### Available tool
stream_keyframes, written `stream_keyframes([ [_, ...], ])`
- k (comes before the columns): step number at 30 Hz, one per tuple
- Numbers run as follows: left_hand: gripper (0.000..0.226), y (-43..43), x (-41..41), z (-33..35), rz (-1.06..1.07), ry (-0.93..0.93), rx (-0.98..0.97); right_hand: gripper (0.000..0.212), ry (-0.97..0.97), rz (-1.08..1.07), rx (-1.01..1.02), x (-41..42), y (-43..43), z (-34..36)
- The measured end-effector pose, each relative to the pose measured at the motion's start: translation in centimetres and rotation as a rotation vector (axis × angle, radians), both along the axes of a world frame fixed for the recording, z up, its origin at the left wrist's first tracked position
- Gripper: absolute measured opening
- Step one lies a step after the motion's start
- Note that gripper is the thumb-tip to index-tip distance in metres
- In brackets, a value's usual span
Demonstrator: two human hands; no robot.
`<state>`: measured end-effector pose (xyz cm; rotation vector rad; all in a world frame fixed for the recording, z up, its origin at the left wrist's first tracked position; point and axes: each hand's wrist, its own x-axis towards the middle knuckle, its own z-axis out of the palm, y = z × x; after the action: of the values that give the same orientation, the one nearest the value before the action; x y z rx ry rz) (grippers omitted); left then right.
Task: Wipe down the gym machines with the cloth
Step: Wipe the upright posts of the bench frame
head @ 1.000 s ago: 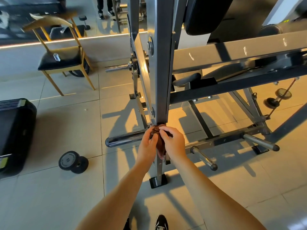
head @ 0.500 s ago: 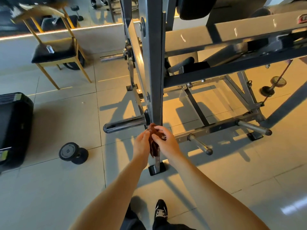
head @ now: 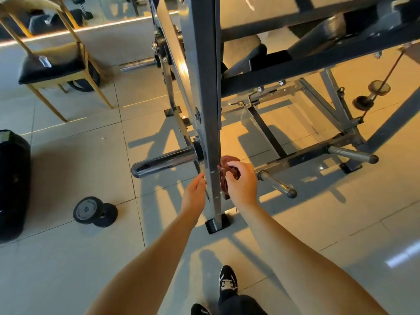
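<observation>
A grey steel upright post [head: 209, 110] of the gym machine runs down the middle of the head view to a black foot [head: 217, 223] on the tiles. My right hand [head: 242, 181] grips a bunched dark red cloth [head: 228, 169] against the post's right side, low down. My left hand [head: 195, 193] lies just left of the post with its fingers near the edge, holding nothing that I can see. A chrome plate peg [head: 163, 162] sticks out leftward just above my left hand.
Two more chrome pegs [head: 278, 184] [head: 352, 154] jut from the frame's low rail on the right. A black dumbbell [head: 94, 211] lies on the floor at left, beside a black machine [head: 12, 183]. A wooden chair [head: 54, 67] stands at back left. My shoe [head: 228, 280] is below.
My hands have parted: the left let go of the cloth and moved to the post's left side, the right keeps the cloth on the right side. The view has tilted down and closer.
</observation>
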<state>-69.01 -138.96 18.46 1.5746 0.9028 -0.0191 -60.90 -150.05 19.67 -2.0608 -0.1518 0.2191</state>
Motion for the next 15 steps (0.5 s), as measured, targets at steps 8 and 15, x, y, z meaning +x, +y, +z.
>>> stream_keyframes([
  [8,0.03,0.6,2.7,-4.9,0.052,-0.131,0.04,0.023,-0.249,0.097,0.027,1.1,3.3,-5.4],
  [15,0.034,-1.0,2.2,-10.6,0.04,-0.245,0.113,0.019,-0.235,0.165,0.046,0.0,2.7,-11.7],
])
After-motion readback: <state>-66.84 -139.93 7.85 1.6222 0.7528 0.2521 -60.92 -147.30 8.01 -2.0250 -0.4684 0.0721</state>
